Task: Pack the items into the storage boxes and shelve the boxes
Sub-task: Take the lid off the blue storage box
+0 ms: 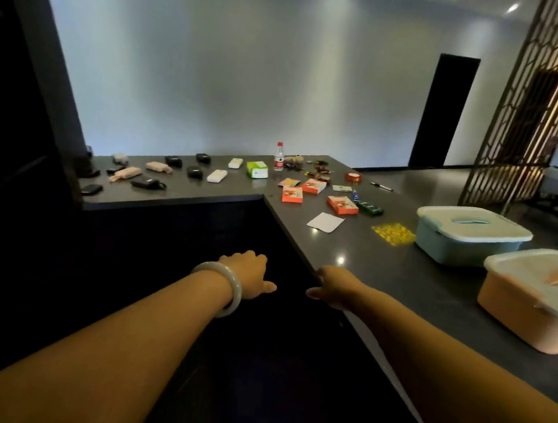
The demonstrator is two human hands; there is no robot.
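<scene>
Both arms reach forward over the dark gap inside an L-shaped counter [385,267]: left hand [246,275], pale bangle [224,288] on the wrist, hangs with fingers loosely curled down and holding nothing; right hand [335,286] rests at the counter's near edge, fingers loosely bent, grip unclear. Blue storage box [467,236] and orange storage box [536,300] sit lidded on the right. Small items lie scattered far along the counter: orange cartons [342,205], water bottle [279,156], black cases [173,161].

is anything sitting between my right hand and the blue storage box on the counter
Nothing visible does. The right hand rests at the counter edge, and only bare countertop lies between it and the blue storage box; its lid is on.
</scene>
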